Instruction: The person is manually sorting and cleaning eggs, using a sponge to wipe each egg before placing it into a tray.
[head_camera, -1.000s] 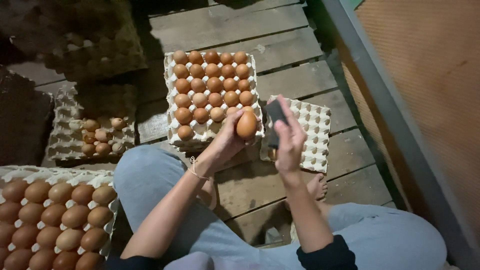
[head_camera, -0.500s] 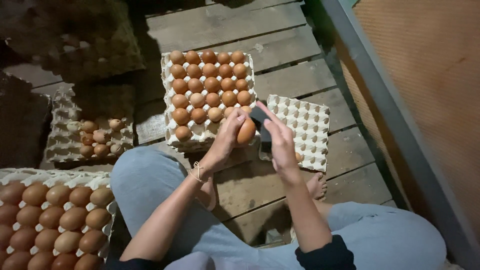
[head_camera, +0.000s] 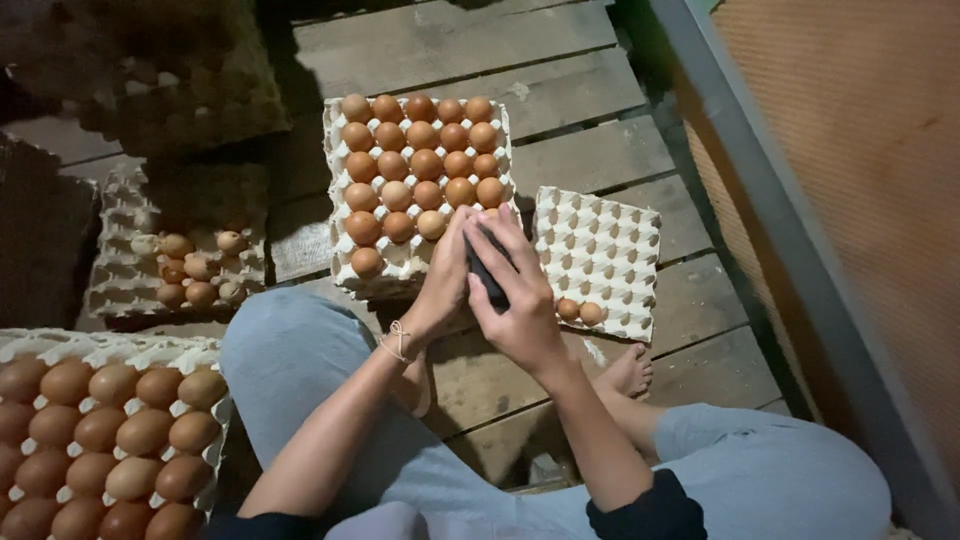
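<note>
Full tray of brown eggs (head_camera: 95, 440) far left. My left hand (head_camera: 445, 285) is cupped at the middle tray (head_camera: 420, 185), egg hidden, grip unclear. Right hand (head_camera: 515, 300) closed around dark object (head_camera: 487, 272). Sparse tray (head_camera: 598, 262) right. Checking step, I'd judge; next needs gentle placement into a free cup

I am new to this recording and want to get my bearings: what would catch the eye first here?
In the middle, the left hand and the right hand meet around a dark object over the nearly full egg tray on the wooden planks. Right of them lies a near-empty tray with two eggs; a full tray of brown eggs fills the lower left corner.
</note>
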